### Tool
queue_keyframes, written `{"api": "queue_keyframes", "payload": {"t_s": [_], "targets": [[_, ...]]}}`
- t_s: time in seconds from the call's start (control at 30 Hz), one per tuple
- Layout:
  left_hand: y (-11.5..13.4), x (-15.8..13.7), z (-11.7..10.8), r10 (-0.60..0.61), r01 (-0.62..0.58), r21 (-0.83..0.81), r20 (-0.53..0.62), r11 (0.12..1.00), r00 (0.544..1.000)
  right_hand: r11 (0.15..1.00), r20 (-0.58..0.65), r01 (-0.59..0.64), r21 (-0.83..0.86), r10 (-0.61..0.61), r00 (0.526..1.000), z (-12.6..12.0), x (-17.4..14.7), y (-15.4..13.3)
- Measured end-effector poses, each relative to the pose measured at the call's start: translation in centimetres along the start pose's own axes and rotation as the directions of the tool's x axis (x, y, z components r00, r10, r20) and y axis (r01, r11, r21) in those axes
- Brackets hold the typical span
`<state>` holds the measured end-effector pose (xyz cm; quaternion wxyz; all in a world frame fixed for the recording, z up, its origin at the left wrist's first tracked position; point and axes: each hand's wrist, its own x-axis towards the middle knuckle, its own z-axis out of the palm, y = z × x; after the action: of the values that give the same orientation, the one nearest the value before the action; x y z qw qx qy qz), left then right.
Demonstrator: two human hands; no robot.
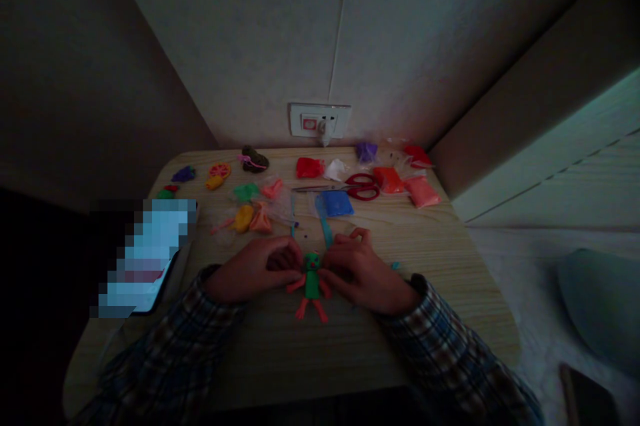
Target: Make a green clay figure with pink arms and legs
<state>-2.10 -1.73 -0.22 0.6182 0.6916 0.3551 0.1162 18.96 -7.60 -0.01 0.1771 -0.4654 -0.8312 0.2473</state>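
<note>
A small clay figure lies on the wooden table between my hands. Its head and body are green, its arms and legs pinkish-orange, and a red spot marks the face. My left hand is at the figure's left side, thumb and fingertips closed together by its head and shoulder. On the other side, my right hand has its fingers bent and pinched close to the head. The fingertips hide the sides of the head, so anything small between them does not show. Behind the hands lie a light-blue strip and a blue clay packet.
Red-handled scissors lie behind, among several clay packets such as an orange one. Small clay pieces, including a yellow-orange one, sit at the back left. A phone leans at the left. A wall socket is behind the table.
</note>
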Motion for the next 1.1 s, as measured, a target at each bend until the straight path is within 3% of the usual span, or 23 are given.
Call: {"api": "queue_keyframes", "payload": {"t_s": [0.27, 0.5, 0.73, 0.93, 1.1], "targets": [[-0.2, 0.2, -0.3, -0.004, 0.004, 0.014, -0.006, 1.0, 1.0, 0.999, -0.006, -0.033, -0.014, 0.033, 0.999, 0.1, 0.0, 0.1], [0.1, -0.1, -1.0, -0.147, 0.145, 0.048, 0.032, 0.988, 0.989, 0.994, -0.005, -0.101, -0.03, 0.101, 0.995, -0.1, -0.1, 0.6], [1.0, -0.8, -1.2, -0.114, 0.083, 0.194, 0.154, 0.977, 0.982, 0.989, -0.037, -0.148, 0.011, 0.148, 0.988, -0.4, -0.2, 0.5], [0.1, -1.4, -1.0, 0.071, -0.103, 0.392, 0.095, 0.914, 0.993, 0.997, -0.089, -0.071, 0.024, 0.073, 0.993, 0.3, -1.0, 0.5], [-1.6, -2.0, -0.7, 0.343, -0.343, 0.476, 0.09, 0.81, 0.935, 0.996, -0.19, 0.084, -0.012, -0.085, 0.978, 1.0, -2.2, 0.5]]}}
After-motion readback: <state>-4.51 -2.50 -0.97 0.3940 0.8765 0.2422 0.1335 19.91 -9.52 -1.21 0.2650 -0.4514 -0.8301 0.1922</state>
